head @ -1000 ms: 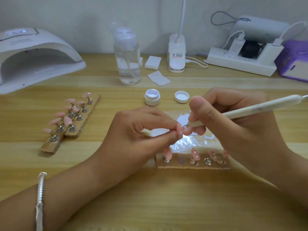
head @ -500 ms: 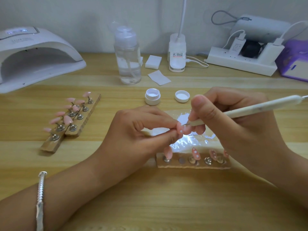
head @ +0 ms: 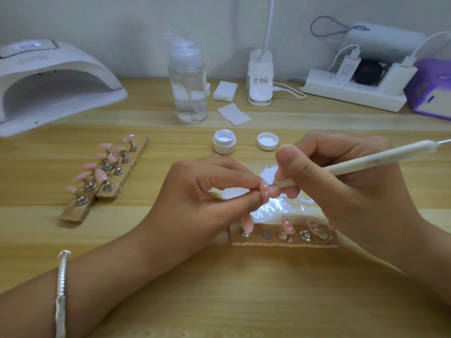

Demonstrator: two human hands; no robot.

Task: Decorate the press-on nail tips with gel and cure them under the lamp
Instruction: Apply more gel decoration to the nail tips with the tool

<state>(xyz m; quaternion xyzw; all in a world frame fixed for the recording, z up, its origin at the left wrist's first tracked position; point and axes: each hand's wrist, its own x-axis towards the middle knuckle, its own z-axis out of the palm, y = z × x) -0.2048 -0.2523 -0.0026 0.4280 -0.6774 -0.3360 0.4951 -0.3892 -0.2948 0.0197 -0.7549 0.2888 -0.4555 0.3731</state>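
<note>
I am watching the left hand (head: 207, 191) pinching a small pink press-on nail tip (head: 266, 192) between thumb and forefinger above the middle of the pale wooden table (head: 219, 293), the other fingers curling in beneath. The right hand (head: 341, 191) is gripping a slim white dotting pen (head: 380, 158), thumb and fingers curling round its lower end, and the fine metal point is touching the upper part of the held tip, which is carrying 2 white dots that I can make out. Under both hands a glossy clear palette sheet (head: 275, 208) is lying with a white smear on it. Just nearer me a short wooden holder strip (head: 284, 240) is carrying 1 plain pink tip at its left end, then 1 bare metal disc, then dotted tips partly hiding behind the right hand. The open white gel pot (head: 224, 142) and its white lid (head: 267, 141) are sitting side by side just beyond the hands. To the left, 2 more wooden strips (head: 114, 176) are holding plain pink tips, and the white arched curing lamp (head: 53, 81) is standing at the far left. A silver bracelet (head: 62, 289) is circling the left forearm.
</note>
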